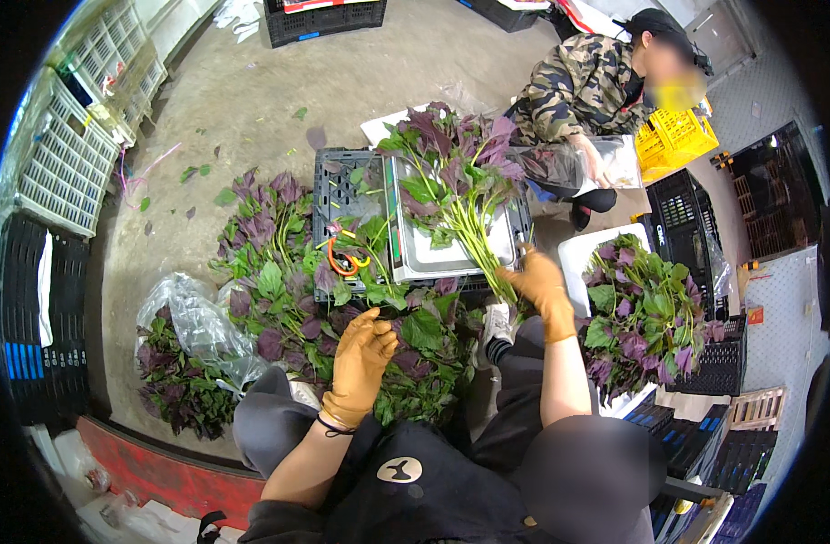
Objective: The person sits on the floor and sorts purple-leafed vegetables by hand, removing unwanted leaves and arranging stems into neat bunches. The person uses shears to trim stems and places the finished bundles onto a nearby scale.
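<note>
A bunch of purple-and-green perilla-like leafy stems point(479, 224) lies across the metal tray point(422, 262) of a weighing scale. My right hand point(541, 289), in an orange-tan rubber glove, is at the lower stem ends, its thumb against them. Whether its fingers close around the stems is hidden. My left hand point(362, 357), gloved alike, hovers over a large heap of loose leafy stems point(422, 367) with loosely bent fingers and nothing visible in it. Scissors with orange-and-yellow handles point(342, 262) lie left of the tray on an upturned black plastic crate point(326, 197).
A co-worker point(578, 88) in a camouflage jacket handles a clear plastic bag point(558, 166) at the upper right. More bunches point(643, 313) fill a white foam box point(573, 262) at right. A plastic-covered bundle point(197, 333) lies left. White crates point(71, 156) line the left wall.
</note>
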The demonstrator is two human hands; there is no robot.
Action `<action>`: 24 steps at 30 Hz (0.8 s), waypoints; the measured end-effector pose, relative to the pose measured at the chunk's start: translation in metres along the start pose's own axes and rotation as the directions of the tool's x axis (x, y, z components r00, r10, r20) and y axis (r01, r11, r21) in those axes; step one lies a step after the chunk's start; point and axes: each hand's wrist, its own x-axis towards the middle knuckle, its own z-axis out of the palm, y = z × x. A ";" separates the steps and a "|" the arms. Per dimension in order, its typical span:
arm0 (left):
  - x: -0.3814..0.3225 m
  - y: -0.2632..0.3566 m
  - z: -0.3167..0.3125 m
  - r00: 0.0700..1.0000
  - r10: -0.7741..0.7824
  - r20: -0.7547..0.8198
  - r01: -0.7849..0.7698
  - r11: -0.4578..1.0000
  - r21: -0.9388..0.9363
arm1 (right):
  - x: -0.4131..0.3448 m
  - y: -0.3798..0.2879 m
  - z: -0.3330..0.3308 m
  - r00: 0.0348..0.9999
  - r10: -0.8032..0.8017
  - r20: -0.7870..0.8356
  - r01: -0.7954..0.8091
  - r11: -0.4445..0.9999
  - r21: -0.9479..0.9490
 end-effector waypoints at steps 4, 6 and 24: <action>0.001 0.002 0.001 1.000 0.006 0.007 -0.006 1.000 -0.024 | -0.006 0.024 -0.036 0.842 0.040 -0.537 0.204 0.899 0.387; 0.003 0.006 0.001 0.999 0.012 -0.035 -0.014 0.998 -0.055 | -0.006 0.034 -0.046 0.795 0.168 -0.584 0.186 0.848 0.496; 0.031 0.038 -0.031 0.981 0.189 -0.054 -0.189 0.982 -0.008 | -0.019 0.034 -0.025 0.951 -0.150 -0.271 0.190 0.973 0.128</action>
